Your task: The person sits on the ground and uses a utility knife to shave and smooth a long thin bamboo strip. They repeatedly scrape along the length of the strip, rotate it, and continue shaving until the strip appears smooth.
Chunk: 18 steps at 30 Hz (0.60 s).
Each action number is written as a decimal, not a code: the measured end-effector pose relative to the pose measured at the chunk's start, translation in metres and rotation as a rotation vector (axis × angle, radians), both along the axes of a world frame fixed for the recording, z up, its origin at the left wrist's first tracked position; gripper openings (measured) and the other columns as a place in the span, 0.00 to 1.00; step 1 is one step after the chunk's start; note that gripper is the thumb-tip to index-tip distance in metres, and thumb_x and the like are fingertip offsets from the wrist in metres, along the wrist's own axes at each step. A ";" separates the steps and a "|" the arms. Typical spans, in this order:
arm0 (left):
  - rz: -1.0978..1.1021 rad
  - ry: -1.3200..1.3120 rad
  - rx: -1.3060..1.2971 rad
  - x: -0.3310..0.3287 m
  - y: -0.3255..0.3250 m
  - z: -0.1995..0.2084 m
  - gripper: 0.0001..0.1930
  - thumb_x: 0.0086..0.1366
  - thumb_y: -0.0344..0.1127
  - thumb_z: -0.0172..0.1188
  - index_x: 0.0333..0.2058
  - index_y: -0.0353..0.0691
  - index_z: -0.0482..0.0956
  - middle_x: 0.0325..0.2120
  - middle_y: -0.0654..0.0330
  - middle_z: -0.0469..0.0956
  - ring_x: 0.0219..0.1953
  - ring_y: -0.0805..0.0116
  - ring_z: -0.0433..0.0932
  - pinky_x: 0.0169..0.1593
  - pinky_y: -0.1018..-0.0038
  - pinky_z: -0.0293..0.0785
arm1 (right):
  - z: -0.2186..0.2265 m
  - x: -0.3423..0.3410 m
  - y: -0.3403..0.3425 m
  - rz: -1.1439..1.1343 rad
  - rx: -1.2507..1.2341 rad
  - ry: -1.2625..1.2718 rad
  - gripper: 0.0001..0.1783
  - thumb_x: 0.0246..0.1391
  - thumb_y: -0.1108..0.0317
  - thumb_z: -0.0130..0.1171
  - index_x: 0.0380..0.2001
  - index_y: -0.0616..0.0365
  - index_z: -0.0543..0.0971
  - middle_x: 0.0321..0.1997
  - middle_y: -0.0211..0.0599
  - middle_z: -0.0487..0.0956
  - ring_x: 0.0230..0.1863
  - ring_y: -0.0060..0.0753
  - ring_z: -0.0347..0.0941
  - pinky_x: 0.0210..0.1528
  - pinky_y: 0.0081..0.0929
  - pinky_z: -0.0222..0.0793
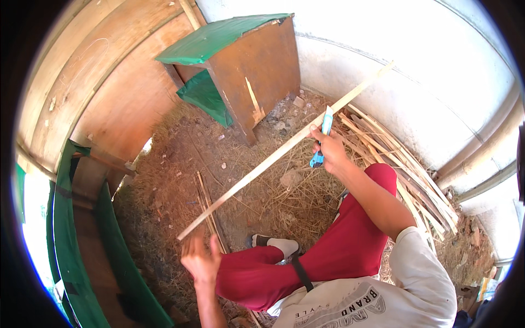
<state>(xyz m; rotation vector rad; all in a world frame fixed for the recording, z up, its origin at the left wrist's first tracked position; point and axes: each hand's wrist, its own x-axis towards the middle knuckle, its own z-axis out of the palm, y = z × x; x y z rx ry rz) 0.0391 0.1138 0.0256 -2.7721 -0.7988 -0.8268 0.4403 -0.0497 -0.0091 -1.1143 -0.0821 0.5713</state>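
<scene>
My right hand (330,148) is closed around a blue utility knife (326,124), held upright with its tip pointing up. The same hand's thumb and finger pinch a long, pale wooden strip (268,162). That strip slants from near the white wall down to the lower left. Just below its lower end is my left hand (200,259), slightly blurred. Its thumb stands apart from the partly hidden, bent fingers, and I see nothing held in it.
Several loose wooden strips (402,169) lie in a pile along the right wall. Other thin strips (206,199) rest on the straw-strewn ground (164,180). A brown wooden box (257,71) with green covering stands ahead; a green-lined wooden frame (82,218) is at left.
</scene>
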 end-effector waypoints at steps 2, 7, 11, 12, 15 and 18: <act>-0.111 0.072 -0.008 0.044 0.007 0.004 0.30 0.69 0.54 0.60 0.57 0.32 0.74 0.55 0.41 0.77 0.63 0.44 0.73 0.66 0.45 0.65 | -0.006 -0.001 0.006 0.031 0.056 0.040 0.08 0.68 0.65 0.60 0.38 0.53 0.71 0.37 0.34 0.79 0.22 0.18 0.61 0.28 0.25 0.65; -0.249 0.328 -0.120 0.109 0.023 0.011 0.25 0.69 0.47 0.63 0.53 0.32 0.73 0.46 0.41 0.81 0.49 0.44 0.81 0.61 0.43 0.69 | -0.009 0.001 0.012 0.051 0.120 0.111 0.10 0.67 0.63 0.61 0.38 0.54 0.72 0.38 0.34 0.78 0.23 0.18 0.62 0.28 0.24 0.66; -0.165 0.713 -0.782 0.119 0.026 0.026 0.13 0.74 0.40 0.58 0.44 0.34 0.77 0.31 0.49 0.83 0.24 0.57 0.82 0.29 0.58 0.77 | -0.007 0.004 0.014 0.069 0.085 0.106 0.10 0.66 0.62 0.62 0.39 0.55 0.74 0.36 0.32 0.77 0.24 0.17 0.62 0.29 0.24 0.66; -0.153 0.612 -1.027 0.117 0.019 0.021 0.13 0.74 0.40 0.57 0.44 0.34 0.77 0.28 0.53 0.81 0.24 0.62 0.79 0.29 0.63 0.76 | -0.008 0.003 0.012 0.073 0.082 0.107 0.10 0.66 0.62 0.62 0.39 0.55 0.74 0.36 0.31 0.76 0.24 0.17 0.62 0.29 0.23 0.66; -0.269 0.218 -1.565 0.103 0.000 -0.018 0.13 0.77 0.39 0.55 0.43 0.33 0.80 0.23 0.66 0.74 0.25 0.79 0.69 0.29 0.77 0.68 | -0.021 0.004 0.010 0.148 -0.106 -0.075 0.14 0.68 0.57 0.59 0.39 0.58 0.74 0.34 0.30 0.74 0.26 0.20 0.66 0.30 0.27 0.66; -0.220 0.094 -1.516 0.085 -0.025 -0.053 0.15 0.77 0.40 0.54 0.46 0.32 0.81 0.23 0.68 0.72 0.27 0.81 0.68 0.29 0.80 0.65 | -0.037 -0.013 0.008 0.201 -0.437 -0.383 0.22 0.73 0.50 0.47 0.38 0.62 0.73 0.33 0.41 0.74 0.31 0.34 0.71 0.36 0.38 0.68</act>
